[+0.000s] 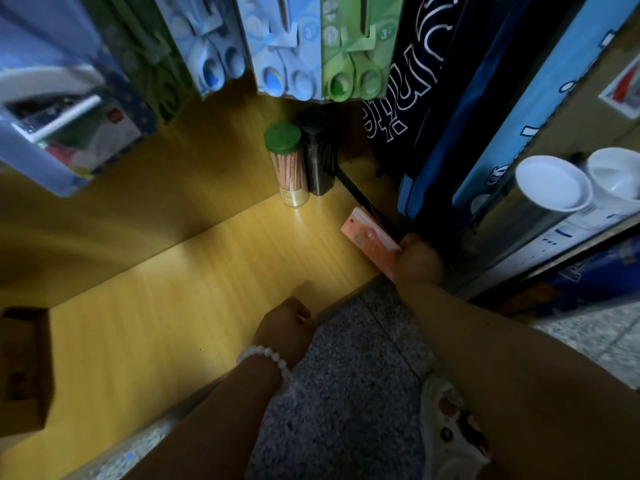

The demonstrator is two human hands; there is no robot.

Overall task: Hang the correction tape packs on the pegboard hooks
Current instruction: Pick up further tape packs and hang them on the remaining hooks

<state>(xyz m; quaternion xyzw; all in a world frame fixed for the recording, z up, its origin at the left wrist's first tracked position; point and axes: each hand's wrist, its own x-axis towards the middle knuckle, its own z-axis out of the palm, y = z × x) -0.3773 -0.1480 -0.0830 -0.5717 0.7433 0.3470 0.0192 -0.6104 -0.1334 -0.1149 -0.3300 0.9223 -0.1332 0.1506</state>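
Orange flat correction tape packs (pixel 370 239) sit gripped in the right hand (pixel 417 259) above the yellow wooden shelf (pixel 207 265), while the left hand (pixel 285 327), fingers curled, holds nothing.

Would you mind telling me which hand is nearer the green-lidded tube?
Right. The right hand, gripping an orange pack, is below-right of the tube; the left hand rests farther down the shelf.

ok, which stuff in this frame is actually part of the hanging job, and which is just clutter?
Job:
- orange pack, gripped by the right hand at the shelf's right edge
- left hand, curled near the wooden shelf front edge, nothing visible in it

Clutter:
- green-lidded pencil tube
- black tube
- hanging scissor packs
- white-capped rolls
- cardboard box
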